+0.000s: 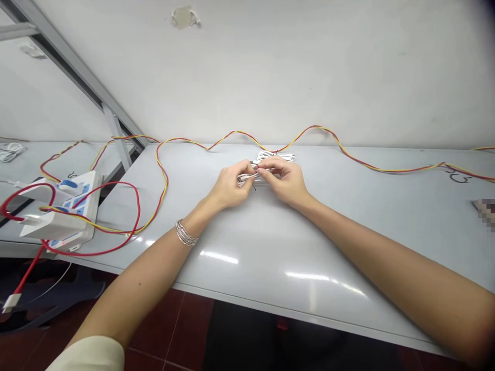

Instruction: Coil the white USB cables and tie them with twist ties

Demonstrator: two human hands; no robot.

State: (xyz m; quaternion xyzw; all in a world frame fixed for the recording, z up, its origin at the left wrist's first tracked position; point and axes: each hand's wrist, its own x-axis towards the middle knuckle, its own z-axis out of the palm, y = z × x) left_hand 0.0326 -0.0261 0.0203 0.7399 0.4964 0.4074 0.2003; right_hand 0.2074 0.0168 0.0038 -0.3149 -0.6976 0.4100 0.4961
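My left hand (234, 184) is closed on a coiled white cable (246, 178), its thumb and fingers pinching the bundle above the table. My right hand (288, 181) meets it from the other side, thumb and index fingertips pressed together at the same bundle. A thin black tie end (254, 188) sticks out below the fingers. What lies right between the fingertips is mostly hidden. Just behind my hands, a second coiled white cable (276, 154) with a dark tie around it rests on the table.
A twisted red and yellow wire (315, 127) runs along the wall side of the grey table (247, 257). On the left, a white power strip (91, 206) carries plugged-in adapters and red cables. Black ties (458, 178) lie at right, near a pixelated object (486, 211).
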